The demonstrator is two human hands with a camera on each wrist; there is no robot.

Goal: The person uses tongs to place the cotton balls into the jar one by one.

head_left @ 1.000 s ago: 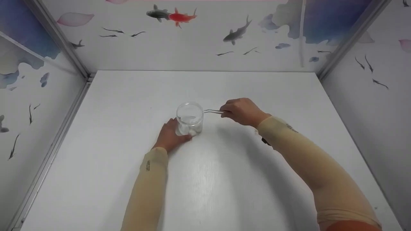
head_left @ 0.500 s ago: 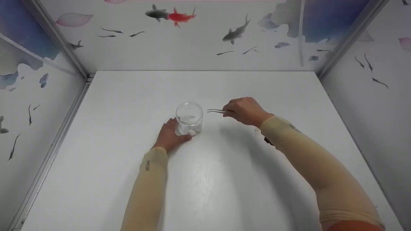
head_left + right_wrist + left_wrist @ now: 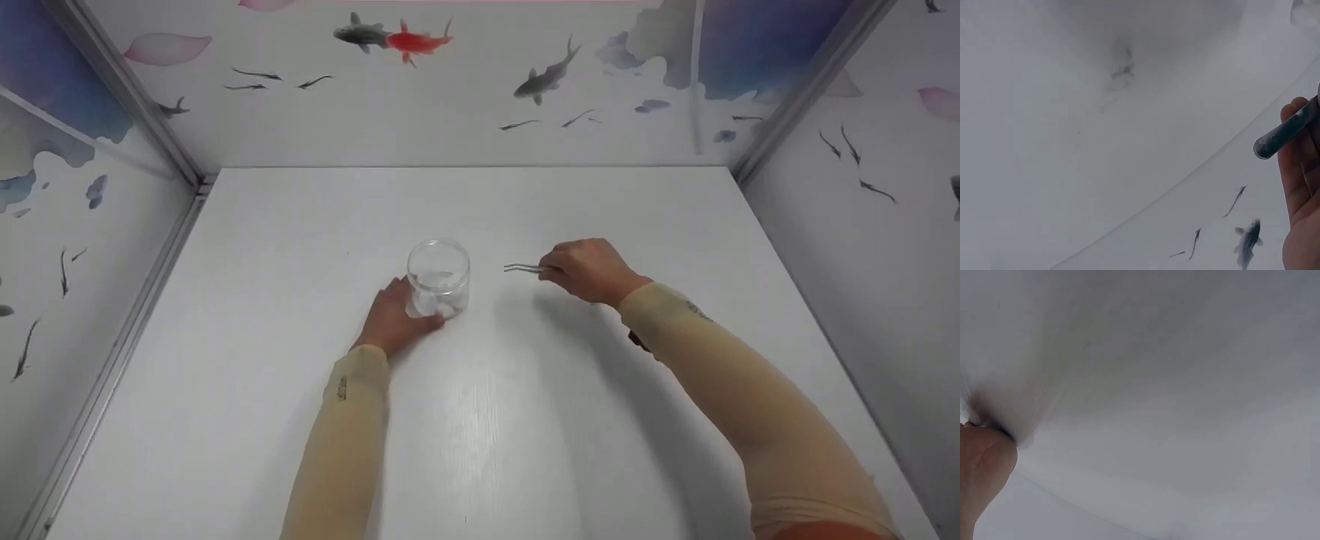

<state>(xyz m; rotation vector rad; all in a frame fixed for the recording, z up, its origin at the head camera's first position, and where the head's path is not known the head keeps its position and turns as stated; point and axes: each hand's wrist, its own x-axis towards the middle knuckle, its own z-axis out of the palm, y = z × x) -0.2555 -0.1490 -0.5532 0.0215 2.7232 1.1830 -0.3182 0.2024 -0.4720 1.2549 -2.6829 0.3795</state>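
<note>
A clear round jar (image 3: 439, 262) with an open top stands upright on the white table; some whitish lumps (image 3: 444, 307) show low inside it. My left hand (image 3: 397, 319) grips its lower near-left side, thumb across the front and fingers behind. In the right wrist view, part of a clear object (image 3: 1306, 14) shows at the top corner. Right of the jar, my right hand (image 3: 589, 266) holds metal tweezers (image 3: 523, 268). Their two thin tips point left at the jar, slightly apart, with nothing visible between them. The tweezers' rounded back end sticks out past the palm in the right wrist view.
White panels printed with fish and blue washes enclose the white table (image 3: 300, 217) at the back and both sides. Beige sleeves cover both forearms. The right arm's shadow lies across the table's right half.
My right hand has drawn back to the right with the tweezers, widening the gap between their tips and the jar. My left hand keeps its hold on the jar in place.
</note>
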